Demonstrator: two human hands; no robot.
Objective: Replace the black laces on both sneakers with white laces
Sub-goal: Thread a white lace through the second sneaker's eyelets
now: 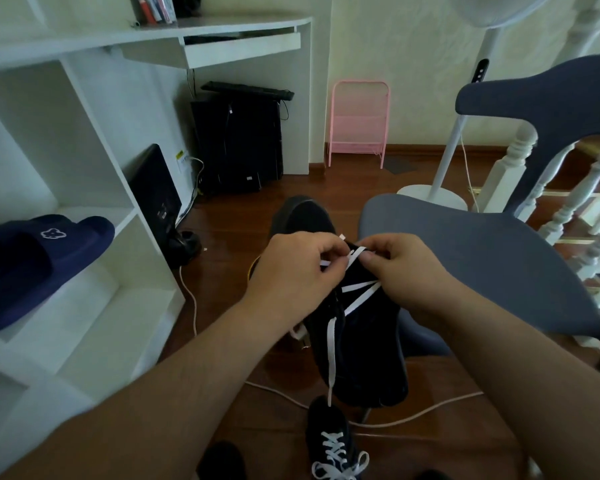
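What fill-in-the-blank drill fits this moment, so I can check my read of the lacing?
1. Both hands, left hand and right hand, pinch a ____ lace.
2. The sneaker being laced is held above the ____.
3. The finished sneaker on the floor already has its lace ____.
4. The slipper on the shelf is ____.

Missing words: white; floor; tied; blue

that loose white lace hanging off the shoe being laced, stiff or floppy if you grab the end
Probably floppy: the white lace hangs limp down the side of the held sneaker under its own weight. It looks flat and thin, so likely very light and apt to twist. Where the left hand and right hand pinch it, it bends sharply, which suggests no springiness.
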